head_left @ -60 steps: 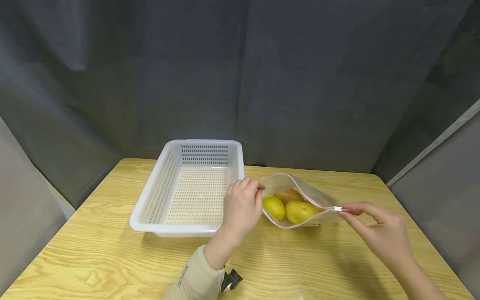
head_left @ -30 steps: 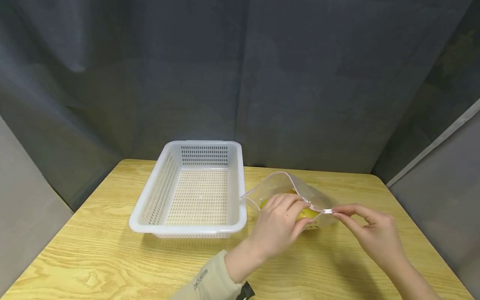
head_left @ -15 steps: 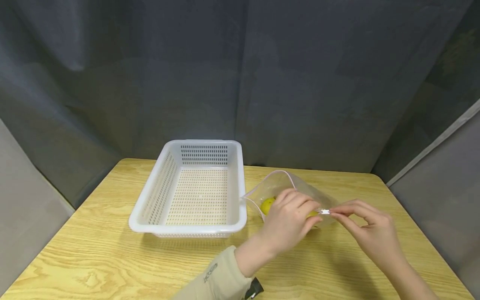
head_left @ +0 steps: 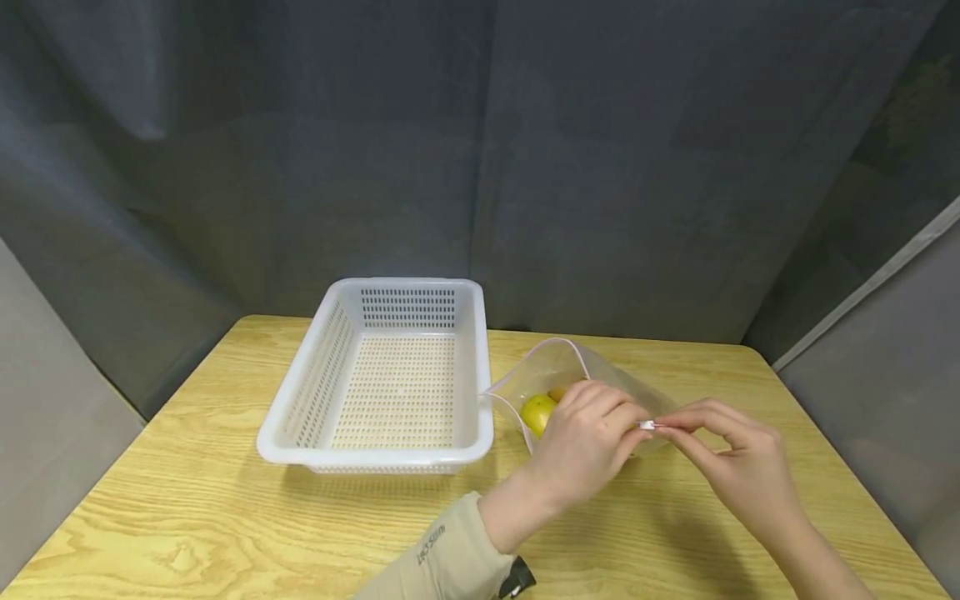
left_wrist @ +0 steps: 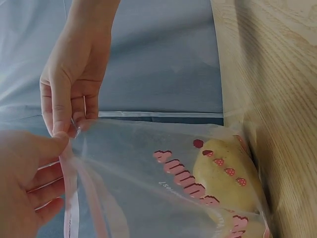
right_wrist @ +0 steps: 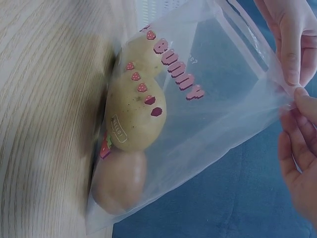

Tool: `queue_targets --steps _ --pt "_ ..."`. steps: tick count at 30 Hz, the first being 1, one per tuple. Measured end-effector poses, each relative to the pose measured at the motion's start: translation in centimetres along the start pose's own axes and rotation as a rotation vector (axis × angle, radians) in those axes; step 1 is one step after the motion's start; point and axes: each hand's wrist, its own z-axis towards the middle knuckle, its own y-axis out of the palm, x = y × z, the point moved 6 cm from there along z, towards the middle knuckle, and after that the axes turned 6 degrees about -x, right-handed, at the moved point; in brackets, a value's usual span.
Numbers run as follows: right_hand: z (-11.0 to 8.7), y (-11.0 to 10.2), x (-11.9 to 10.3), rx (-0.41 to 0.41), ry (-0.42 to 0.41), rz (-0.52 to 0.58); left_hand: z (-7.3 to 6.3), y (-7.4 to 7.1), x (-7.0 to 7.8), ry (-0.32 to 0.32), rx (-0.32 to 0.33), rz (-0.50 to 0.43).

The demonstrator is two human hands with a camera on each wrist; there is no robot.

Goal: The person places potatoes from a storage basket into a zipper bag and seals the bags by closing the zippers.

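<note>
A clear zip bag (right_wrist: 208,99) with a pink-edged mouth and "BUNNY" print stands on the table. Its mouth gapes at the left end, in the head view. Inside lie a yellow round fruit (head_left: 537,412), a larger yellowish piece (right_wrist: 136,111) and an orange-brown one (right_wrist: 121,181). My left hand (head_left: 581,433) pinches the bag's mouth edge beside the small white slider (head_left: 646,425). My right hand (head_left: 738,454) pinches the bag's top corner just right of that slider, thumb against forefinger. The fingertips of both hands nearly meet there.
A white perforated plastic basket (head_left: 480,417) stands left of the bag, whose left mouth corner reaches its rim. The wooden table (head_left: 225,525) ends at a dark curtain (head_left: 615,167) behind. A pale panel (head_left: 900,383) rises at the right.
My left hand has left the bag's left mouth corner and moved right along the edge to the slider. The right hand has shifted slightly left, still pinching the corner.
</note>
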Motion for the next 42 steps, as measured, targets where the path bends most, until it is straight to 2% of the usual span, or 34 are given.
queue_targets --steps 8,18,29,34,42 --pt "0.0 -0.1 0.0 -0.013 -0.040 -0.022 0.1 0.0 0.2 0.006 -0.008 -0.004" --pt "0.3 -0.5 -0.4 -0.043 -0.055 -0.119 0.2 0.0 0.5 0.016 -0.010 -0.016" --pt "0.6 -1.0 -0.6 -0.054 -0.084 -0.138 0.6 -0.3 0.5 0.022 0.004 -0.038" --pt "0.7 -1.5 -0.4 -0.058 -0.064 -0.137 0.6 -0.5 0.2 0.006 -0.016 -0.056" --pt "0.7 -2.4 0.0 -0.018 -0.029 -0.186 0.5 -0.5 -0.3 -0.003 -0.026 -0.049"
